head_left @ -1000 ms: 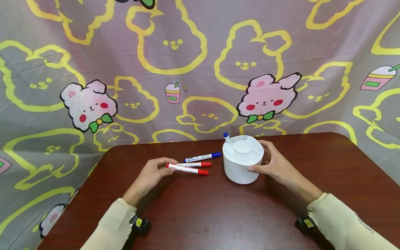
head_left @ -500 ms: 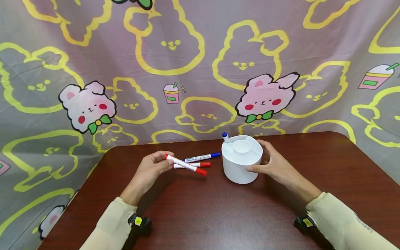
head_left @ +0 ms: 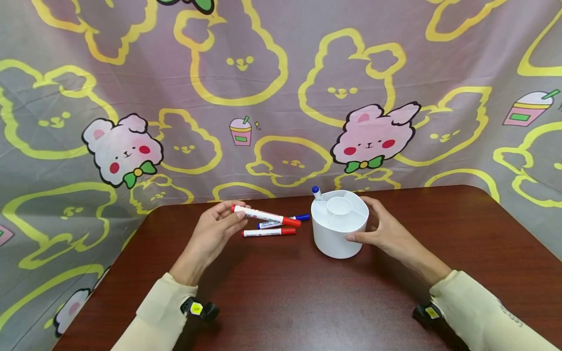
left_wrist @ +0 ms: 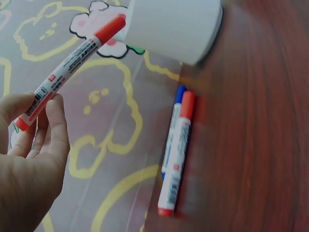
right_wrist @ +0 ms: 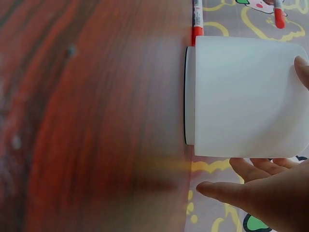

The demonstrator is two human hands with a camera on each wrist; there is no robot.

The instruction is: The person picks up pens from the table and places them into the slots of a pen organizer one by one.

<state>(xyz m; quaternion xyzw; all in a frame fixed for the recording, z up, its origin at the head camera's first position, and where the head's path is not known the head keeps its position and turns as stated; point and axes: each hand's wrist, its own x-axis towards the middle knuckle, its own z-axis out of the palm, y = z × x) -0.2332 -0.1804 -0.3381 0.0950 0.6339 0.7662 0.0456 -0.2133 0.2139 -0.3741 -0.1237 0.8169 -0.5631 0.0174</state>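
Marker (head_left: 266,215), red-capped, is pinched near its tail end in the left hand (head_left: 215,230), raised above the table (head_left: 307,302) — cap (head_left: 291,221) pointing toward the white organizer (head_left: 338,241), which the right hand (head_left: 386,234) grips by its side. Below lie a second red marker (head_left: 269,233) and a blue marker (head_left: 269,225); another blue pen (head_left: 316,193) leans inside the organizer, back left.

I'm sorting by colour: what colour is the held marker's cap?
The cap is red, clearest in the left wrist view.

Held marker (head_left: 266,216) partly hides blue marker (head_left: 302,217).
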